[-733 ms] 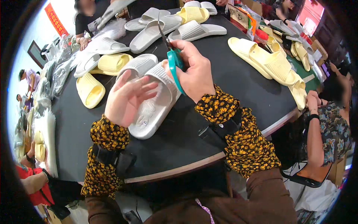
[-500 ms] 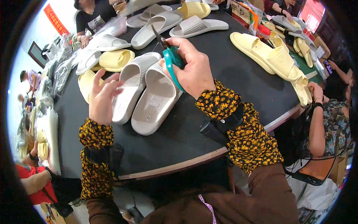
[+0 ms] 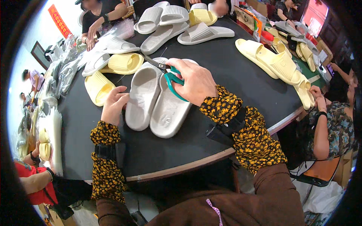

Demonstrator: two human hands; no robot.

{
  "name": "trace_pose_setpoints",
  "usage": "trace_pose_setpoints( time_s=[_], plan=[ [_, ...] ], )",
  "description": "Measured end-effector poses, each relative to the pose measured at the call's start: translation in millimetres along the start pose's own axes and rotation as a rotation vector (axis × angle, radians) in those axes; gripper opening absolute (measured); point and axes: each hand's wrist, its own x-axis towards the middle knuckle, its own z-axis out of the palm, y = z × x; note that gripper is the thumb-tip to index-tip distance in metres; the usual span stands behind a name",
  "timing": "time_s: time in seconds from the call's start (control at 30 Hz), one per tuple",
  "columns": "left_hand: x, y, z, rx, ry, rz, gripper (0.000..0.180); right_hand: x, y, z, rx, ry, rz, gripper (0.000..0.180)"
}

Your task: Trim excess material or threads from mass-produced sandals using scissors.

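Two pale grey slide slippers stand side by side on the black table [image 3: 211, 124], heels towards me: a left slipper [image 3: 141, 101] and a right slipper [image 3: 169, 116]. My right hand [image 3: 196, 83] is closed round the green handles of a pair of scissors [image 3: 174, 84]. Their dark blades point left, over the front of the slippers; whether they touch anything is hard to see. My left hand [image 3: 114, 107] has its fingers curled in at the left slipper's outer edge, seemingly gripping it. The right hand partly hides the right slipper's strap.
Yellow slippers [image 3: 98, 88] lie left of the pair, grey slippers [image 3: 205, 34] beyond it. Overlapping yellow slippers [image 3: 269, 62] line the right side. Clear plastic bags [image 3: 69, 75] heap at the left edge. Co-workers sit around; one person's hand [image 3: 318, 96] touches a yellow slipper.
The scissors have swung from pointing up to pointing left over the slippers. My left hand's spread fingers have curled in at the left slipper. The pair sits further right and straighter.
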Motion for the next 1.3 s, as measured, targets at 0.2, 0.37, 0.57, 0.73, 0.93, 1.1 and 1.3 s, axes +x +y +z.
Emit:
trace_pose_setpoints(
  time_s=[0.2, 0.37, 0.57, 0.73, 0.93, 1.1, 1.3],
  plan=[
    [-10, 11, 17, -0.228, -0.170, -0.062, 0.051, -1, 7, 3, -0.105, -0.061, 0.049, 0.032],
    [-17, 17, 19, -0.185, -0.238, -0.020, 0.065, 4, 8, 5, -0.150, -0.044, 0.018, 0.036],
    [-17, 19, 3, -0.307, -0.151, 0.002, 0.056, 1, 4, 2, -0.242, -0.088, -0.027, 0.041],
    [-21, 27, -7, -0.380, -0.131, 0.008, 0.053, -1, 5, 3, -0.316, -0.109, -0.184, 0.045],
    [-20, 26, -3, -0.541, -0.150, -0.047, 0.054, -2, 3, 2, -0.369, -0.139, -0.193, 0.049],
    [-22, 26, -1, -0.684, -0.145, -0.074, 0.054, -1, 5, 4, -0.397, -0.105, -0.226, 0.051],
    [-21, 27, 3, -0.661, -0.163, -0.062, 0.053, -2, 5, 4, -0.427, -0.105, -0.217, 0.051]
  ],
)
